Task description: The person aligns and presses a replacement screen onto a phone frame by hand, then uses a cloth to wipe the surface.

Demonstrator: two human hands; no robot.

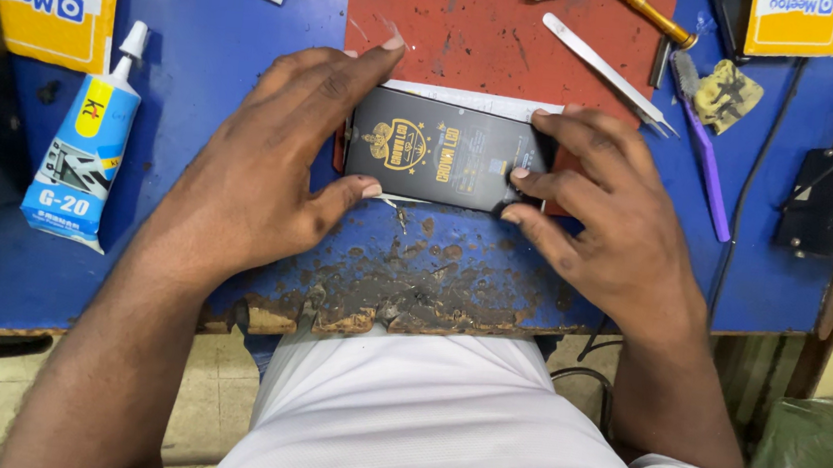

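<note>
White shirt (450,428) fills the near view, and just past it the blue tabletop (203,35) shows a chipped, worn near edge. Both hands press a black screen panel (444,151) flat at the near edge of a red mat (495,30) mid-tabletop: left hand (260,180) spread over its left end, thumb and forefinger grasping it, right hand (599,210) with fingers (541,185) curled on its right end. Judging by this, the panel looks seated but unfinished, while the glue tube (88,140), tweezers (606,75) and purple brush (704,159) lie unused aside.
</note>
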